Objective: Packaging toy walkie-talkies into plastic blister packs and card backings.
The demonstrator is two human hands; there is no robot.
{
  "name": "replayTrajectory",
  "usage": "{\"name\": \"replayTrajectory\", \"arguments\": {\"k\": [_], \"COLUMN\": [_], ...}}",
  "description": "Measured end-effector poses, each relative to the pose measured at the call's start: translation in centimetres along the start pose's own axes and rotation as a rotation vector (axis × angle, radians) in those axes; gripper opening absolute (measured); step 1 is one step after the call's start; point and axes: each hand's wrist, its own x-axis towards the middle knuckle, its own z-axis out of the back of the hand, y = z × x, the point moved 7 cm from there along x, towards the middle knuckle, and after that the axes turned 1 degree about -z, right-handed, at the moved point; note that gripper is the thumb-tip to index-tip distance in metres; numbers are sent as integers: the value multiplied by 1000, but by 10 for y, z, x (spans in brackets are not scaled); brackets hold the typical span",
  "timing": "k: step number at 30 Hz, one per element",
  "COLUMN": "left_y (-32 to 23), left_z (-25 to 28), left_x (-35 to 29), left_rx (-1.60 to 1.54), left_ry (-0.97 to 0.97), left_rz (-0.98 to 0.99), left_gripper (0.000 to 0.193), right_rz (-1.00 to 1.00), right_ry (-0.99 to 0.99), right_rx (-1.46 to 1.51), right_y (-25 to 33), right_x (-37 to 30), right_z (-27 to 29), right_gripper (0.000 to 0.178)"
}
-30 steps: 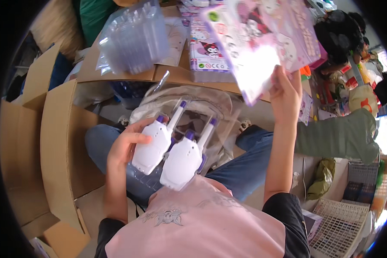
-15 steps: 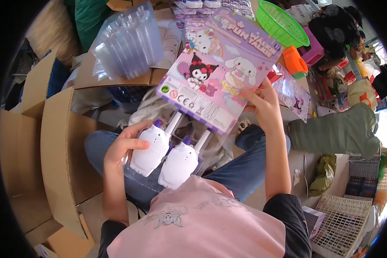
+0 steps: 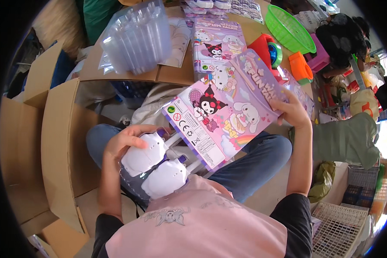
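Observation:
Over my lap I hold a clear plastic blister (image 3: 135,185) with two white toy walkie-talkies (image 3: 164,177) inside, backs up, their antennas reaching under a pink and purple printed card (image 3: 219,112). My left hand (image 3: 125,142) grips the blister at the left walkie-talkie, thumb on top. My right hand (image 3: 295,110) is closed on the card's upper right edge, thumb above and fingers hidden behind. The card lies slanted over the blister's upper part; whether it sits inside the blister cannot be told.
Ahead on the cardboard-covered table stand nested clear blisters (image 3: 137,41), a stack of printed cards (image 3: 215,41), a red tape dispenser (image 3: 262,47), an orange holder (image 3: 300,66) and a green basket (image 3: 288,30). An open carton (image 3: 58,150) stands at my left, a white crate (image 3: 337,228) at lower right.
The card has come down and right toward me and turned clockwise, with my right hand on it. The blister has shifted slightly left and tilted. More of the card stack and tape dispenser shows.

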Motion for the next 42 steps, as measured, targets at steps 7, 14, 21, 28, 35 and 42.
{"name": "replayTrajectory", "arguments": {"k": [7, 14, 21, 28, 35, 42], "left_y": [-37, -38, -38, -54, -41, -46], "left_z": [7, 36, 27, 11, 21, 19], "left_x": [-9, -16, -4, -3, -1, 1], "left_rx": [-297, -54, -30, 111, -86, 3], "left_ry": [31, -324, -260, -226, -173, -201], "left_rz": [-655, -614, -518, -533, -535, -519], "left_gripper": [121, 67, 68, 79, 77, 66], "right_rz": [36, 26, -128, -159, -211, -233], "right_ry": [-155, 81, 83, 214, 308, 179], "right_rx": [169, 189, -95, -57, 308, 132], "right_y": [-28, -38, -27, -43, -74, -64], "right_x": [1, -31, -36, -39, -36, -39], "right_z": [20, 22, -7, -54, -72, -75], "right_gripper": [47, 49, 36, 40, 60, 51]}}
